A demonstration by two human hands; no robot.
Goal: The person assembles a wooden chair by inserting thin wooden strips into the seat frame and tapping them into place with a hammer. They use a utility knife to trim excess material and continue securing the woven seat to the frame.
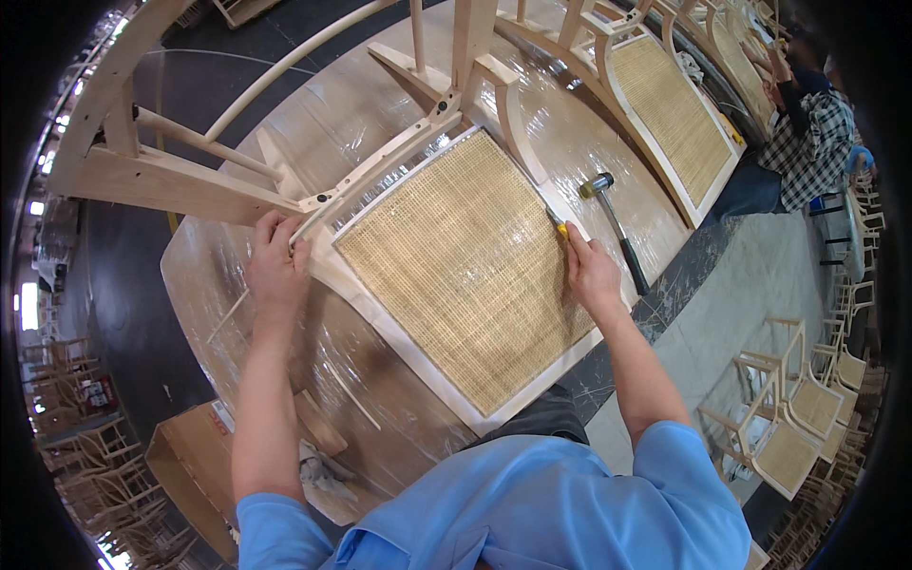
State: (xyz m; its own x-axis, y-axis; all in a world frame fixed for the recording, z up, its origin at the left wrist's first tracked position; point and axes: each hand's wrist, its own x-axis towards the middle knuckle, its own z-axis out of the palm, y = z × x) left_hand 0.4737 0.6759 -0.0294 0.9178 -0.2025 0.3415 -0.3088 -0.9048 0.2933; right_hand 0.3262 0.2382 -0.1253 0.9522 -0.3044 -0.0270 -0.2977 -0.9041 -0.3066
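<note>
While the left hand (275,271) grips the chair frame (380,313), the right hand (591,274) holds a yellow-handled tool (559,224).

Workshop surroundings beyond the bench

A mallet (613,225) lies on the plastic-wrapped table (380,104); 1 second cane-seated chair (670,114) sits farther along, a person in a checked shirt (815,142) beside it, finished chairs (798,408) stacked right.

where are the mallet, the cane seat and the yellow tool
mallet (617,231): head view, on its dark handle
cane seat (465,271): head view, middle of the woven panel
yellow tool (560,227): head view, yellow part above the right hand (591,275)
</note>
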